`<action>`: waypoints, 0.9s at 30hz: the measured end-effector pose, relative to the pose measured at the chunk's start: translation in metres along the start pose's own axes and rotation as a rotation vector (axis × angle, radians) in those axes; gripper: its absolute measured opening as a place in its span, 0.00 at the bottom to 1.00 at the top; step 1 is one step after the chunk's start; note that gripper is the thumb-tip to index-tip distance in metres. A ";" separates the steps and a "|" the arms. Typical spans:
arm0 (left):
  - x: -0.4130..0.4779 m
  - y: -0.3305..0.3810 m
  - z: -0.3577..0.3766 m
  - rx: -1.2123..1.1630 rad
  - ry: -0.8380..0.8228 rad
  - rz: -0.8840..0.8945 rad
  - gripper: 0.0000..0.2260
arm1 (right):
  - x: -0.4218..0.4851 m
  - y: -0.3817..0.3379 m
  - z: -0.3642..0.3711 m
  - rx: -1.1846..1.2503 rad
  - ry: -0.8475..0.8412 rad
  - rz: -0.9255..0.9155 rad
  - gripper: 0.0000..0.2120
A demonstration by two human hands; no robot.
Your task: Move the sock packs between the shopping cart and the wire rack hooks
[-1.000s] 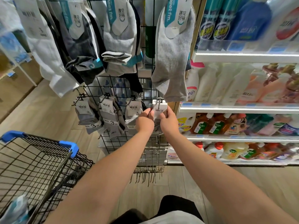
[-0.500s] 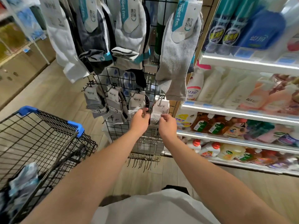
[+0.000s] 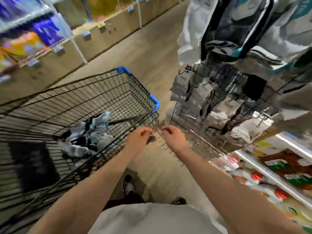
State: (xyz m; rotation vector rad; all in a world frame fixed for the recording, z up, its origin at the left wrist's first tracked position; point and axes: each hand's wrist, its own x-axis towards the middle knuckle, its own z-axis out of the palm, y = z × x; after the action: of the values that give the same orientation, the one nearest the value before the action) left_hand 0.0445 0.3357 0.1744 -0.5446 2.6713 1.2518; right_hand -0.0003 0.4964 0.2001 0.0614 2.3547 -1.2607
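Observation:
The picture is motion-blurred. My left hand (image 3: 140,138) and my right hand (image 3: 173,136) are close together, low, at the right rim of the black wire shopping cart (image 3: 101,85). Both have curled fingers. They seem to pinch a small grey item (image 3: 154,132): a thin pale piece spans the fingertips and a dark bit hangs under the left hand. Its exact shape is too blurred to tell. Several grey and blue sock packs (image 3: 91,132) lie in the cart. The wire sock rack (image 3: 211,102) stands to the right of my hands.
White, grey and dark socks (image 3: 236,31) hang from the top of the rack. Shelves of bottles (image 3: 278,169) run along the right. Brown shelf units (image 3: 101,36) line the far side of the aisle. My shoes (image 3: 128,184) are on the floor below.
My hands have come down and left from the tagged sock pack on the rack to the cart's rim. The view has swung left and down.

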 end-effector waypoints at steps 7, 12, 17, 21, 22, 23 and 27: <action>0.019 -0.116 -0.111 -0.206 0.144 -0.209 0.09 | 0.042 -0.101 0.150 -0.034 -0.183 -0.118 0.09; 0.033 -0.202 -0.155 -0.294 0.111 -0.455 0.09 | 0.070 -0.145 0.244 -0.037 -0.323 -0.016 0.09; 0.039 -0.274 -0.166 -0.405 0.124 -0.672 0.09 | 0.108 -0.148 0.300 -0.034 -0.348 0.143 0.08; 0.051 -0.300 -0.161 -0.448 0.131 -0.727 0.07 | 0.142 -0.134 0.332 -0.070 -0.350 0.206 0.05; 0.057 -0.309 -0.156 -0.461 0.131 -0.743 0.07 | 0.152 -0.128 0.345 -0.093 -0.364 0.227 0.06; 0.063 -0.316 -0.151 -0.486 0.144 -0.758 0.08 | 0.160 -0.123 0.358 -0.112 -0.379 0.245 0.06; 0.094 -0.342 -0.131 -0.550 0.170 -0.807 0.11 | 0.194 -0.098 0.409 -0.123 -0.421 0.259 0.09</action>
State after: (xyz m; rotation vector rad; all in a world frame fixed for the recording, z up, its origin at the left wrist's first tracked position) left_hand 0.0913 0.0092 -0.0115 -1.6393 1.7916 1.6475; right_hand -0.0431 0.0791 0.0024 0.0530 1.9805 -0.9019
